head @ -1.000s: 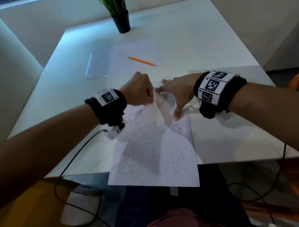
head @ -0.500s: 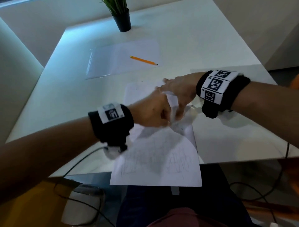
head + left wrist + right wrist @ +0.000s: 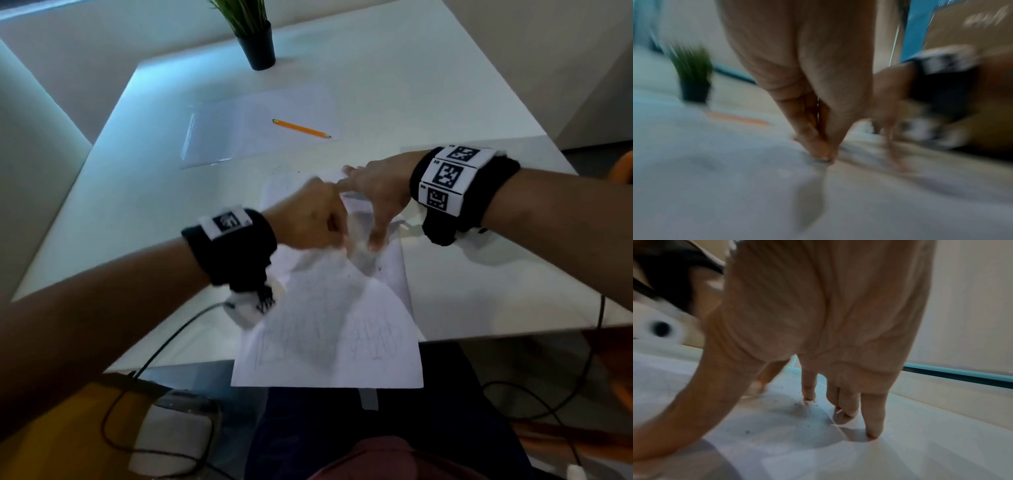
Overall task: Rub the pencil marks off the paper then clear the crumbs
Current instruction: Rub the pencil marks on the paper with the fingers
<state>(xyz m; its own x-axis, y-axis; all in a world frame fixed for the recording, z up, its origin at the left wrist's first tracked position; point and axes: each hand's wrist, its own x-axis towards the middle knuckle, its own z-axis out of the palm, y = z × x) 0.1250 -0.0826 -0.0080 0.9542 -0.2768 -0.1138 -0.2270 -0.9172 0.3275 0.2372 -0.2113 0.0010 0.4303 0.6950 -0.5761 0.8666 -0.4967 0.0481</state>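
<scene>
A white paper (image 3: pixel 329 325) with faint pencil scribbles lies on the white table (image 3: pixel 462 291), its near end hanging over the table's front edge. My left hand (image 3: pixel 342 236) is curled into a fist on the paper's upper part; in the blurred left wrist view its fingertips (image 3: pixel 824 157) pinch a small pale eraser against the sheet, mostly hidden. Just right of it, my right hand (image 3: pixel 363 205) presses the sheet flat with spread fingers (image 3: pixel 873 431). Dark crumbs (image 3: pixel 797 404) lie on the paper by those fingertips.
An orange pencil (image 3: pixel 301 128) lies on a second sheet (image 3: pixel 239 137) further back. A potted plant (image 3: pixel 257 44) stands at the far edge. A black cable (image 3: pixel 164 342) hangs off the front left of the table.
My left hand slid from the paper's far end towards me and to the right, then edged back a little. The right hand stayed in place on the sheet.
</scene>
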